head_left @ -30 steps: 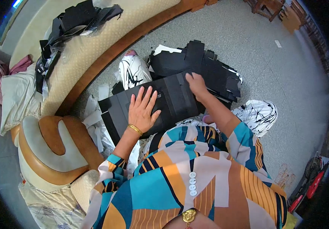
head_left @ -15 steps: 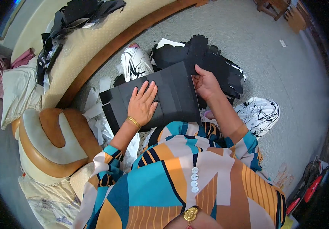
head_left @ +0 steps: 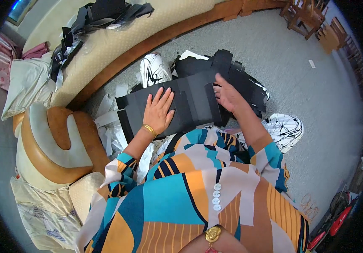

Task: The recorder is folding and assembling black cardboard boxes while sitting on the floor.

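A creased black cardboard sheet point(head_left: 194, 99), with narrow flaps at its ends, lies across my lap. My left hand point(head_left: 159, 109) rests flat on its left half, fingers stretched out and palm down. At the sheet's right end is my right hand point(head_left: 228, 96), thumb raised and fingertips against the edge flap; it does not grip the sheet. Just beyond, a pile of flat black cardboard pieces point(head_left: 242, 82) lies on the floor between my feet.
A curved cream sofa point(head_left: 118, 46) with a wooden base runs along the far left, with black cardboard scraps point(head_left: 101, 14) on it. Clear plastic and white scraps point(head_left: 110, 122) lie near a tan armrest point(head_left: 55, 143). Wooden chairs point(head_left: 305, 19) stand at the far right.
My right fingers have loosened and straightened at the sheet's right edge. The sheet's right end has tipped lower, while my left hand stays flat on it. The whole view has shifted slightly.
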Motion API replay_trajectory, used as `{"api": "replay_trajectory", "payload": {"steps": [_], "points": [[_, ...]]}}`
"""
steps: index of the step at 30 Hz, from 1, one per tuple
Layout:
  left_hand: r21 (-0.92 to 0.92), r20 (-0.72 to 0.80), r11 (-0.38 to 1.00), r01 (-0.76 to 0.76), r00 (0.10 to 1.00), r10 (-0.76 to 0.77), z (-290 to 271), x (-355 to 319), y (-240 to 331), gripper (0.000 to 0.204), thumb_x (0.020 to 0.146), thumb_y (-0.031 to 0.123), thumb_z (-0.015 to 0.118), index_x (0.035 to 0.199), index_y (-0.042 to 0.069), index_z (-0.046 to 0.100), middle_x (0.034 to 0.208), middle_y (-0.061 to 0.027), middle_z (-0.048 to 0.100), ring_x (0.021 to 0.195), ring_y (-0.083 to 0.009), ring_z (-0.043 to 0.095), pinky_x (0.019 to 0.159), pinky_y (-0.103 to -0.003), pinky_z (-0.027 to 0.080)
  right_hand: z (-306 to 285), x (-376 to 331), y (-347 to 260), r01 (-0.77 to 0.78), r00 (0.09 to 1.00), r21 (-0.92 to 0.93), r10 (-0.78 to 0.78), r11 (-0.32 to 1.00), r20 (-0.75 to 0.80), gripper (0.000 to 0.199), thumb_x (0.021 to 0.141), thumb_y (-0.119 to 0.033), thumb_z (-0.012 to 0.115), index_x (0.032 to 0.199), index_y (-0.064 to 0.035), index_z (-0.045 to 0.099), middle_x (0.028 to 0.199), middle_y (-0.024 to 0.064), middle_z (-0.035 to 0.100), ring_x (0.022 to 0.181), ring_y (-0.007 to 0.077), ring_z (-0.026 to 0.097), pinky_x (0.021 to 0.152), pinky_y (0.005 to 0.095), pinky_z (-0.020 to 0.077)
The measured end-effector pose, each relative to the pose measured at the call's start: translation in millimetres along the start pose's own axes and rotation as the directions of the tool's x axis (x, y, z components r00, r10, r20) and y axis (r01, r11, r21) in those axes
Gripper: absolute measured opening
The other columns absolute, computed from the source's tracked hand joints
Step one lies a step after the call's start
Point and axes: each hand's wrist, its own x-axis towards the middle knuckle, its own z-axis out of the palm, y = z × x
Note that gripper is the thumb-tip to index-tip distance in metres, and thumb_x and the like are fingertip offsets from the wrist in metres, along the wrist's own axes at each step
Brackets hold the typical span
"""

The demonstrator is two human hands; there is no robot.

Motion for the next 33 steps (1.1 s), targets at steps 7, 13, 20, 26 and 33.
{"api": "replay_trajectory", "payload": {"steps": [7, 13, 20, 26, 33], "points": [[-0.072, -0.025, 0.997, -0.041, 0.999, 0.039, 3, -5, -7, 0.055, 0.076, 0.026, 0.047, 0.127, 0.007, 0.037, 0.136, -0.0089, 0.029, 0.127, -0.0261, 0.024, 0.100, -0.047, 0.019, -9, 27, 35, 0.142, 0.979, -0.165, -0.164, 0.976, -0.124, 0.027, 0.075, -0.022, 0.062, 0.093, -0.0013, 0.057, 0.086, 0.0100, 0.059, 0.076, 0.0200, 0.056, 0.072, 0.0322, 0.0441], [-0.178, -0.063, 0.982, -0.054, 0.997, 0.043, 9, -3, -22, 0.054, 0.075, 0.026, 0.045, 0.126, 0.006, 0.039, 0.135, -0.0128, 0.031, 0.126, -0.0294, 0.026, 0.100, -0.047, 0.019, -11, 19, 20, 0.097, 0.995, -0.028, -0.096, 0.995, 0.023, 0.023, 0.081, -0.026, 0.057, 0.085, -0.0038, 0.061, 0.082, 0.0066, 0.061, 0.073, 0.0178, 0.057, 0.071, 0.0303, 0.0438], [-0.247, -0.099, 0.969, -0.012, 0.995, -0.013, 9, 23, -30, 0.055, 0.076, 0.024, 0.045, 0.128, 0.007, 0.035, 0.136, -0.0103, 0.029, 0.127, -0.0290, 0.023, 0.101, -0.047, 0.016, 0, 59, -12, 0.117, 0.993, -0.022, -0.117, 0.993, -0.025, 0.022, 0.082, -0.024, 0.056, 0.084, -0.0030, 0.060, 0.082, 0.0085, 0.062, 0.074, 0.0175, 0.057, 0.072, 0.0321, 0.0437], [-0.071, -0.074, 0.996, 0.059, 0.995, -0.064, 10, 32, -13, 0.054, 0.078, 0.026, 0.046, 0.128, 0.009, 0.035, 0.137, -0.0066, 0.027, 0.127, -0.0242, 0.022, 0.101, -0.046, 0.017, -20, 64, -46, 0.252, 0.956, -0.233, -0.279, 0.939, -0.089, 0.032, 0.081, -0.025, 0.057, 0.102, -0.0021, 0.050, 0.099, 0.0101, 0.055, 0.092, 0.0216, 0.052, 0.082, 0.0330, 0.0399], [-0.141, -0.153, 0.983, 0.116, 0.979, -0.137, 15, 5, -11, 0.051, 0.079, 0.022, 0.046, 0.127, 0.008, 0.037, 0.138, -0.0087, 0.024, 0.128, -0.0250, 0.022, 0.100, -0.048, 0.017, -34, -14, 59, 0.064, 0.990, 0.386, -0.010, 0.920, -0.140, 0.060, 0.080, -0.041, 0.056, 0.116, 0.0031, 0.039, 0.111, 0.0148, 0.048, 0.105, 0.0261, 0.045, 0.088, 0.0348, 0.0381]]}}
